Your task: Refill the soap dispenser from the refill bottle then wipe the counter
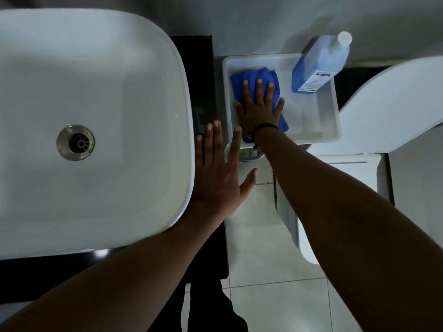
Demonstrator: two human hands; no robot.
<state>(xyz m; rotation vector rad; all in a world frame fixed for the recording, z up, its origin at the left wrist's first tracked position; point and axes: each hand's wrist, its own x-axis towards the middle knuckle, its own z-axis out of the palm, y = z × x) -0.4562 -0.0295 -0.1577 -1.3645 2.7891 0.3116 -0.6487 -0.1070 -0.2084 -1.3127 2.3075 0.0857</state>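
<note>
A blue cloth [249,76] lies crumpled in the left part of a white plastic tray [333,130]. My right hand [259,109] presses flat on the cloth, fingers spread. A refill bottle [318,65] of blue liquid with a white cap stands in the tray's far right corner. My left hand [215,168] hovers open with fingers apart over the strip of black counter [191,58] between the basin and the tray. No soap dispenser shows clearly; a small clear object [249,153] peeks out under my right wrist.
A large white basin [91,68] with a metal drain [75,142] fills the left. A white toilet [383,99] stands to the right of the tray. Pale floor tiles [263,271] lie below, and a grey wall runs along the top.
</note>
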